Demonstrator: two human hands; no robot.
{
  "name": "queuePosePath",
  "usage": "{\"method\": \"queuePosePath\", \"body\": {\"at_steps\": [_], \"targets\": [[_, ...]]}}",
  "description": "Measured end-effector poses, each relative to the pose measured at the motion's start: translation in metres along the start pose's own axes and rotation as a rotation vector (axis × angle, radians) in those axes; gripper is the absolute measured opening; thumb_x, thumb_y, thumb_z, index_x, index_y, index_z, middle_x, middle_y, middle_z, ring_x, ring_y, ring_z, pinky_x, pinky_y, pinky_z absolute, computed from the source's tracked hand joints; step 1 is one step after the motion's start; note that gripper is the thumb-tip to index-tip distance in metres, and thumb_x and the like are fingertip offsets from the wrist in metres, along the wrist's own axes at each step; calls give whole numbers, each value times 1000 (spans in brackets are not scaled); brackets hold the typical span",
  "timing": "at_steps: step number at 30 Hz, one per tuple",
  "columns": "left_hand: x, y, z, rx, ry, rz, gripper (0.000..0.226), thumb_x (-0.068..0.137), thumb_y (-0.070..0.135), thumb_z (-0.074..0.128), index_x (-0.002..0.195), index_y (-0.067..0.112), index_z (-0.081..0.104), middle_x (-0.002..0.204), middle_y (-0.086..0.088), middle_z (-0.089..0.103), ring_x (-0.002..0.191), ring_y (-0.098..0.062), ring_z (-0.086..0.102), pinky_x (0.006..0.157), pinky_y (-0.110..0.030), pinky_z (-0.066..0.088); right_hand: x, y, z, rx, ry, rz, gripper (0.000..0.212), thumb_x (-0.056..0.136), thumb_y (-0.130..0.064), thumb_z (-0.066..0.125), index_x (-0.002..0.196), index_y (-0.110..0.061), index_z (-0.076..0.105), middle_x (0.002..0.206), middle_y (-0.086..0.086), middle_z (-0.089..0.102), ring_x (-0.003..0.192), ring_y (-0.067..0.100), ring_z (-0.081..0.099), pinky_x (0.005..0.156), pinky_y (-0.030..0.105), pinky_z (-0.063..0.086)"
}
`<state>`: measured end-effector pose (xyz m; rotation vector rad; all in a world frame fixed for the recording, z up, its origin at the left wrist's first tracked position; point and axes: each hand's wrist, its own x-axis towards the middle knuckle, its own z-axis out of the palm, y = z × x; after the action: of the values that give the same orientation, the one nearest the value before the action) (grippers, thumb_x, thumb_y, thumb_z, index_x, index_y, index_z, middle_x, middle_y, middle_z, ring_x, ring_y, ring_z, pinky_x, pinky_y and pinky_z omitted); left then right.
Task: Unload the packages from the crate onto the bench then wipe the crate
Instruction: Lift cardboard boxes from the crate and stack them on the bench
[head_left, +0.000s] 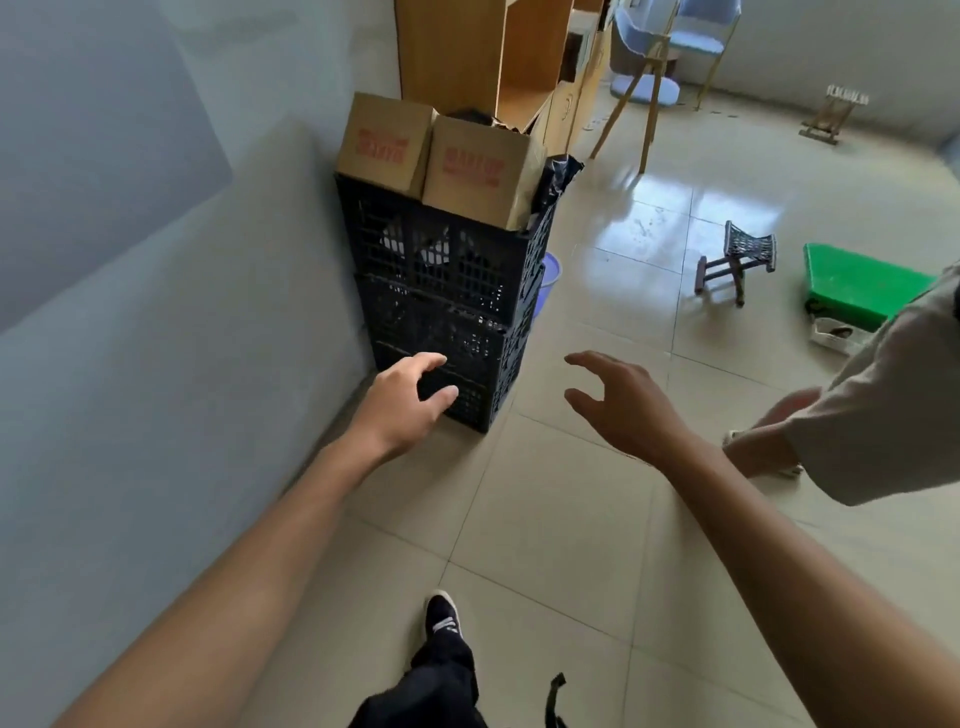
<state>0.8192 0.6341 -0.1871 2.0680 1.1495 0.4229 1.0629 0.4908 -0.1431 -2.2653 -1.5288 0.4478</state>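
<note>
Head view shows both arms stretched out toward a stack of black crates (441, 312) standing against the wall (156, 312). Up beyond the left hand (402, 402), two cardboard boxes (441, 156) sit side by side in the top crate, their upper halves rising above its rim. The left hand has its fingers loosely spread and holds nothing; it appears in front of the lowest crate, though whether it touches the plastic I cannot tell. The right hand (621, 402) hangs in the air just to the right of the stack, fingers and thumb apart in a wide curve, also empty. Past it, further right, lie a small stool (735, 262) and a green board (857, 283) on the tiled floor (571, 519). No bench is clearly in view. Judging by this, the unloading has not begun: the step in hand is the approach. Next, both hands would likely need to rise to the box sides and lift one straight up clear of the rim.
</note>
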Motion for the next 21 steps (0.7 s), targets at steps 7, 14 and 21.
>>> {"method": "queuePosePath", "body": {"at_steps": [7,14,21], "targets": [[123,20,1,-336,24,-104,50,96,39,68,144,33,54,142,2,59,121,-15,61,106,-45,50,93,27,-39,9,61,45,51,94,-31,68,143,-24,56,148,-4,56,137,23,50,110,42,43],[240,34,11,-432,97,-163,61,95,42,68,150,35,44,153,-1,48,131,-20,56,107,-53,49,203,68,-65,78,58,56,53,94,-33,69,145,-24,55,149,-3,55,139,22,48,113,41,41],[347,55,24,-484,226,-277,67,95,44,67,154,36,36,159,2,40,137,-19,49,110,-53,46,340,107,-102,125,29,-22,51,96,-32,67,145,-22,55,147,1,57,136,23,51,107,35,40]]}}
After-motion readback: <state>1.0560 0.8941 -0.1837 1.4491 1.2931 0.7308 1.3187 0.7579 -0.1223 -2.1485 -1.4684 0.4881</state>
